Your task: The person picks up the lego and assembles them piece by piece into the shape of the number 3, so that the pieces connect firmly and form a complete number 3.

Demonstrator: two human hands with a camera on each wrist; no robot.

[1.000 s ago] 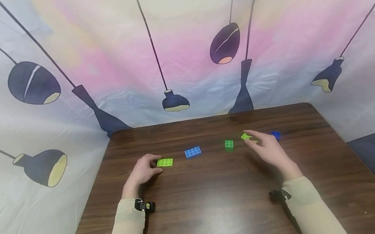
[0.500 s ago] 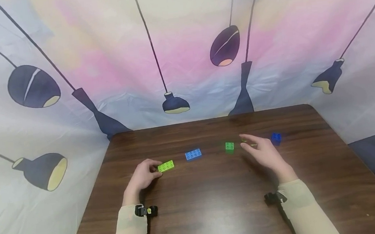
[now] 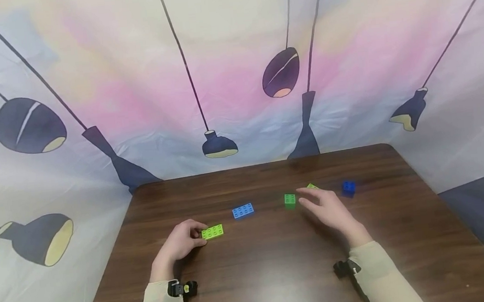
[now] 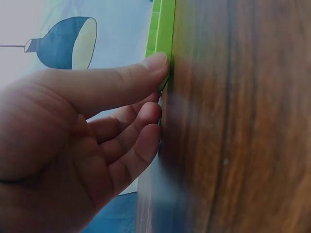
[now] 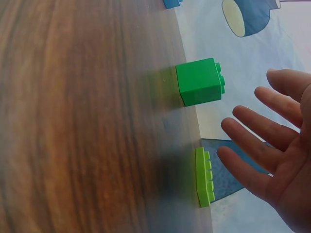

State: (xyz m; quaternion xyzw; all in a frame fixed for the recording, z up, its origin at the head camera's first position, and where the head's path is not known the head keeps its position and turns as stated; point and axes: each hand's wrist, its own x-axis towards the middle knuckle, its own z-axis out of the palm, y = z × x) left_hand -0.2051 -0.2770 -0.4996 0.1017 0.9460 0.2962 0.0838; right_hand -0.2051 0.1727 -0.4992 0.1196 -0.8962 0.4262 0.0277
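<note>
My left hand (image 3: 178,243) pinches the left end of a lime-green toy building brick (image 3: 212,232), which lies low on the tabletop. In the left wrist view the thumb presses along the side of this brick (image 4: 165,29), and the other fingers curl beneath. My right hand (image 3: 326,208) is held above the table with fingers spread and nothing in its grasp. Just beyond its fingertips stands a taller green brick (image 5: 199,82) with studs on top. A second lime-green brick (image 5: 202,177) lies behind that hand, mostly covered by it in the head view.
Between the hands, farther back, lies a light blue brick (image 3: 243,211). A dark blue brick (image 3: 348,188) stands right of the right hand. The dark wooden table (image 3: 261,274) ends at a cloth backdrop (image 3: 149,82) printed with lamps.
My right hand has moved left, off the second lime-green brick and towards the green one. The left hand has turned its brick slightly and drawn it a little nearer. The head view has tilted up.
</note>
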